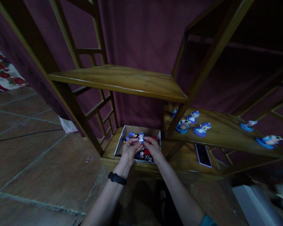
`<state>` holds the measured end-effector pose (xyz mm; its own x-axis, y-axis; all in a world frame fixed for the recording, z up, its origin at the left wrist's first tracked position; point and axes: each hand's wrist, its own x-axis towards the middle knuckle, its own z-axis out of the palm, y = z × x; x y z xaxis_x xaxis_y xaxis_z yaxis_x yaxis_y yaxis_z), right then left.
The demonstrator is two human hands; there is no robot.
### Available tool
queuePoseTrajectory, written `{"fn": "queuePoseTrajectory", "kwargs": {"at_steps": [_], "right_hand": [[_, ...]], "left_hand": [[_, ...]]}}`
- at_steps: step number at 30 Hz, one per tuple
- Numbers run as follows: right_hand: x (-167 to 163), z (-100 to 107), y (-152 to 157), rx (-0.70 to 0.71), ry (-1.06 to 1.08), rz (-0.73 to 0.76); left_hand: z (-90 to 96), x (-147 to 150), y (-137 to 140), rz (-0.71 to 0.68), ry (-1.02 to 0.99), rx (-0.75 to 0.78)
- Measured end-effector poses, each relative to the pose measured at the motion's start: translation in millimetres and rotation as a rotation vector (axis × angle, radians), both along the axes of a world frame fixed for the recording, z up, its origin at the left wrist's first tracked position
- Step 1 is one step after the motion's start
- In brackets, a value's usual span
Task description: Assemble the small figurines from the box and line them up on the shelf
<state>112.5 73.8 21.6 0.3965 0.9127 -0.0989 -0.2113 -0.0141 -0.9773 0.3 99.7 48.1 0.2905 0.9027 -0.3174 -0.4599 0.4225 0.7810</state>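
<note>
Figurine is held between left hand and right hand

No Readable Lettering

No word, label, brand, number or sign could be read anywhere: not on the held figurine, the open box, the phone or the black wristband.

I count one purple-and-white figurine over one white-edged cardboard box; right of it, six blue-or-purple-based figurines, one black-screened phone.
</note>
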Motion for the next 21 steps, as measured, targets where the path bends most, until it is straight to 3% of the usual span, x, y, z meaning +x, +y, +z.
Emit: {"fn": "queuePoseTrajectory", "kwargs": {"at_steps": [9,17,21], "right_hand": [[-7,10,-18,-0.007,0.036,-0.009],[-20,27,-45,0.014,-0.042,0.038],[-20,34,-64,0.065,-0.021,0.006]], "left_hand": [[-0.7,-4,-9,-0.003,-0.024,0.016],[-1.3,-19,-22,0.016,-0.076,-0.127],[4.3,-18,-34,-0.062,-0.17,-0.192]]}}
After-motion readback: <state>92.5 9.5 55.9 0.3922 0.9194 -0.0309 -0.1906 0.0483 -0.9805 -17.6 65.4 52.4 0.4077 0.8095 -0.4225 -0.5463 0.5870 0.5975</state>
